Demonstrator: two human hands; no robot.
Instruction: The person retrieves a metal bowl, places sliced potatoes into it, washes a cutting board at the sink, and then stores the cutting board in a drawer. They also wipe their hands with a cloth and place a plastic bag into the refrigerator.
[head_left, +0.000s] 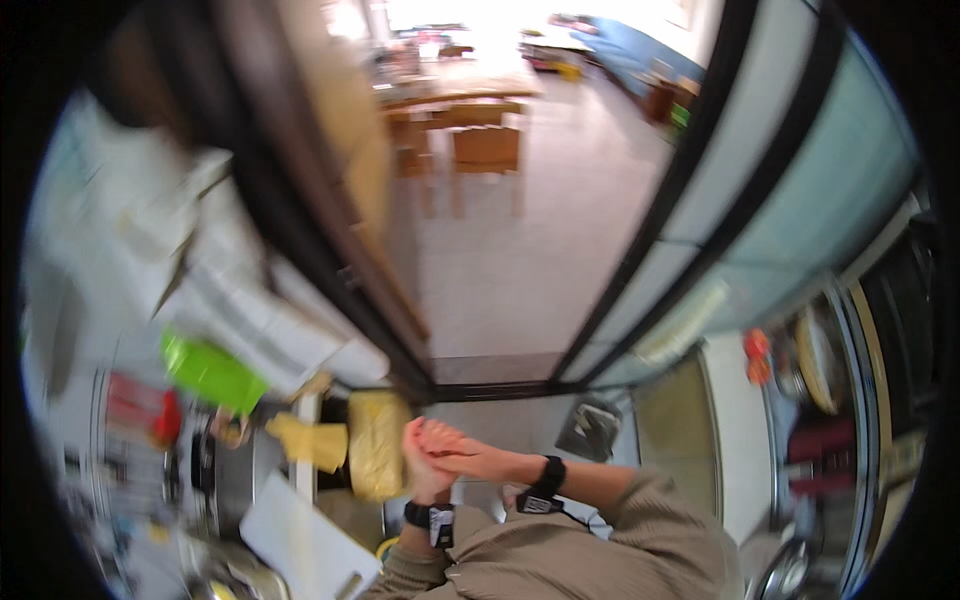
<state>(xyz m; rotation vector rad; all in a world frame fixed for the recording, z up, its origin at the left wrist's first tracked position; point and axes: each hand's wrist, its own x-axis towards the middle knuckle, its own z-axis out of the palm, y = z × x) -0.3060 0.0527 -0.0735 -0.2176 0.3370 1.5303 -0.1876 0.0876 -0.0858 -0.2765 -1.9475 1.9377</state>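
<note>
My left hand and my right hand are clasped together in front of my body. The right hand lies across the left, with its fingers curled against it. No object shows between them, though the palms are hidden. Each wrist carries a black strap with a small device. Just left of the hands hangs a yellow cloth or bag, blurred. Beside it, a smaller yellow cloth hangs over the counter edge. A white cutting board with a handle slot lies at the lower left.
A bright green object sits on the left counter. Ahead, a dark-framed doorway opens onto a room with a wooden chair and a table. A grey container stands on the floor to the right. Red fruit-like objects rest on the right ledge.
</note>
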